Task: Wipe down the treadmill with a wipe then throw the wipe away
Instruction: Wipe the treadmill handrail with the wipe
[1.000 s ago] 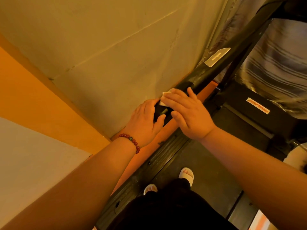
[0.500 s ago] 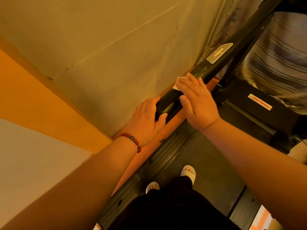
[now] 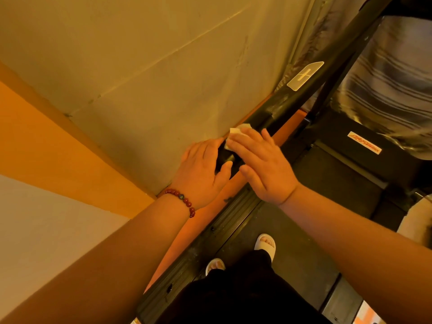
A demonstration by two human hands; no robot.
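Well, the left hand (image 3: 201, 169) is wrapped round the end of the treadmill handrail (image 3: 292, 99); the right hand (image 3: 264, 164) lies flat, fingers pinning the wipe (image 3: 237, 134) on the rail. Only pressed, not gripped, the wipe could slip and drop beside the wall (image 3: 163, 78).

Indoor exercise corner; treadmill (image 3: 292, 235) beside orange-banded wall (image 3: 140, 66)

A cream wall (image 3: 140, 66), white sandals (image 3: 265, 245) and striped cloth (image 3: 385, 90) are visible.
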